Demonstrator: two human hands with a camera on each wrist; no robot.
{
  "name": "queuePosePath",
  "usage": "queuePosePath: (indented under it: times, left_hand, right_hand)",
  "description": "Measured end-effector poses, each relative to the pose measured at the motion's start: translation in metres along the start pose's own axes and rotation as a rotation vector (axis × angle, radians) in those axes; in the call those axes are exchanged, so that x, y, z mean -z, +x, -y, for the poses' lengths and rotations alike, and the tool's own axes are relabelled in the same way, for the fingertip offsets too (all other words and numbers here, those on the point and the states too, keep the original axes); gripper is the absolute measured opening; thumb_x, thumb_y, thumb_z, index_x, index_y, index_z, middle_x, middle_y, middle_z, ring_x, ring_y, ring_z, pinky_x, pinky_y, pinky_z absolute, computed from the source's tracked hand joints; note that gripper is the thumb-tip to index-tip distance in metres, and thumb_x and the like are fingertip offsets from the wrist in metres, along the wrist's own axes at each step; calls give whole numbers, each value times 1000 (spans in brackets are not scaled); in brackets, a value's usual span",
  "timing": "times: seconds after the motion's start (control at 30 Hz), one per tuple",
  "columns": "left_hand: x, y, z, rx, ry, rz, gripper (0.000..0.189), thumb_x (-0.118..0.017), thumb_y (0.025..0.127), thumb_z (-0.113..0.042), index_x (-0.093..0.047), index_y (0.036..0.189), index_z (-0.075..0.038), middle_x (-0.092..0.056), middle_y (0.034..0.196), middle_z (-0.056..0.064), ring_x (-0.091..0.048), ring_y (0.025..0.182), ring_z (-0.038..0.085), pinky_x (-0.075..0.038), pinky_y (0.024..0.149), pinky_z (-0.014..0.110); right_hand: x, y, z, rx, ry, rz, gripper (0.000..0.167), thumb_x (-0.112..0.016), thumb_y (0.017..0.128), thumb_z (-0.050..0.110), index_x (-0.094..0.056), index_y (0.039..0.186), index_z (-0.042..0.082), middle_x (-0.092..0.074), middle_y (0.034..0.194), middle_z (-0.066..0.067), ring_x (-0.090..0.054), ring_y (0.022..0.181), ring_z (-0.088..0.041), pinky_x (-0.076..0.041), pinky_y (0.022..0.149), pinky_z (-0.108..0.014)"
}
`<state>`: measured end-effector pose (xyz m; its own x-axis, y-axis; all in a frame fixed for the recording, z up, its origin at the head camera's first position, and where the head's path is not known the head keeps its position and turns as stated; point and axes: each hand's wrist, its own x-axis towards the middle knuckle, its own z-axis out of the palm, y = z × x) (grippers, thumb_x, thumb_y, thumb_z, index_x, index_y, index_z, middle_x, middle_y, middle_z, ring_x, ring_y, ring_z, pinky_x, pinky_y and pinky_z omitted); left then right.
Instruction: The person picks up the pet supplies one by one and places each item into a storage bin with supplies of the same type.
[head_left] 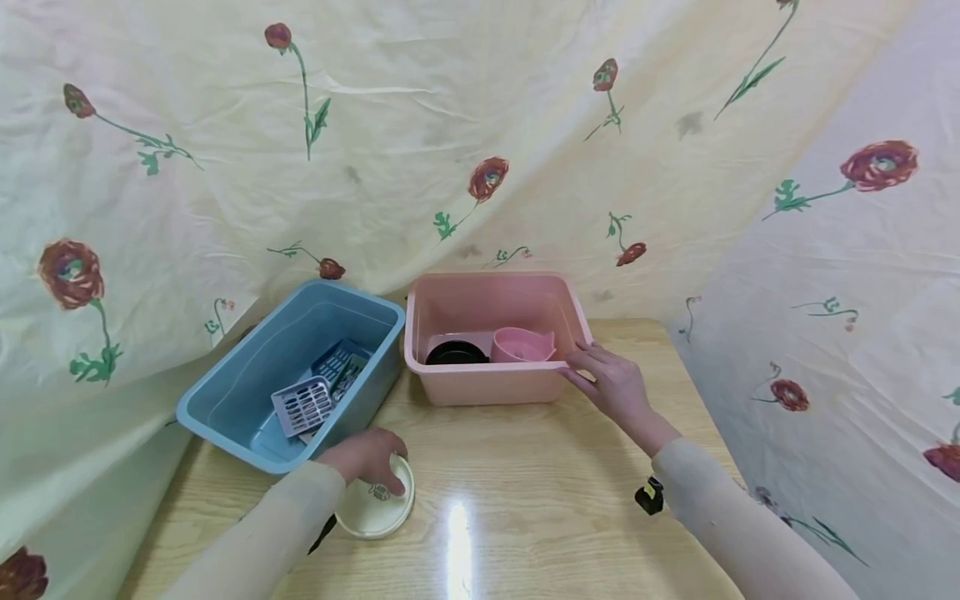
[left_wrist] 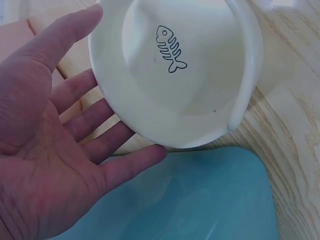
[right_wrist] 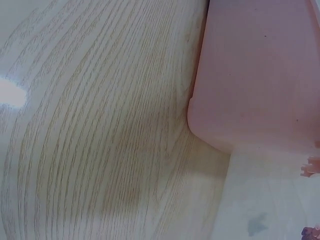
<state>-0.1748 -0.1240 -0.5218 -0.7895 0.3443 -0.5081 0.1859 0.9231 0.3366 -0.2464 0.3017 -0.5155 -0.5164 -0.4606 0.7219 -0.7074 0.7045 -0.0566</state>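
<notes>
My left hand [head_left: 372, 457] holds a cream pet bowl [left_wrist: 195, 100] by its rim, thumb over the edge and fingers behind it. A fish-bone drawing marks the middle of the bowl, which is beside the near corner of the blue bin [head_left: 225, 440]. At the pink bin [head_left: 491, 390], my right hand [head_left: 617, 385] grips the front right corner of the rim between thumb and fingers. Inside that bin lie a round black dish [head_left: 456, 353] and a pink bowl [head_left: 517, 344] with a pointed edge. In the right wrist view the hand itself is out of frame.
Several slotted plastic pieces, among them a pale perforated scoop [head_left: 303, 406], lie in the blue bin. Both bins stand on a wood-grain table [head_left: 540, 500]. A flower-printed cloth [head_left: 420, 125] hangs behind the bins and along both sides.
</notes>
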Motion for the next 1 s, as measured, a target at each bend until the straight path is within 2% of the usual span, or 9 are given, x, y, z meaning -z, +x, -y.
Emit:
queuePosePath:
  times: [0.4,0.57,0.8,0.9,1.0]
  left_hand:
    - [-1,-4,0,50,-47,15,44,-95,81,-33,-78,116,-12,-70,128,9,-63,121,31,-53,109,51]
    - [1,-8,-3,77,-50,22,45,-94,82,-35,-77,117,-11,-71,125,8,-64,118,29,-54,107,49]
    - [1,-9,-1,100,-66,46,40,-92,84,-36,-78,110,-10,-72,119,7,-66,113,28,-55,105,48]
    - [-2,-10,2,108,-115,48,37,-92,84,-32,-78,109,-9,-71,118,7,-65,112,28,-54,106,48]
    - [-5,-13,6,135,-239,56,36,-93,82,-24,-77,110,-7,-70,117,8,-65,109,27,-56,103,48]
  right_hand:
    - [-1,2,-1,-5,-18,14,28,-92,80,22,-81,98,4,-82,94,-14,-79,101,-38,-63,84,-58]
    - [1,4,1,-13,-15,24,28,-91,82,24,-81,99,4,-82,96,-15,-79,101,-39,-63,83,-58]
    - [2,6,2,5,-1,-4,26,-90,84,21,-81,99,2,-81,95,-16,-79,99,-40,-64,80,-60]
    - [1,6,1,-1,-5,-3,26,-90,85,22,-82,100,3,-81,96,-17,-79,98,-40,-64,78,-60]
    - [0,5,0,-12,-9,8,26,-88,88,26,-82,100,4,-81,97,-16,-79,98,-40,-64,76,-59]
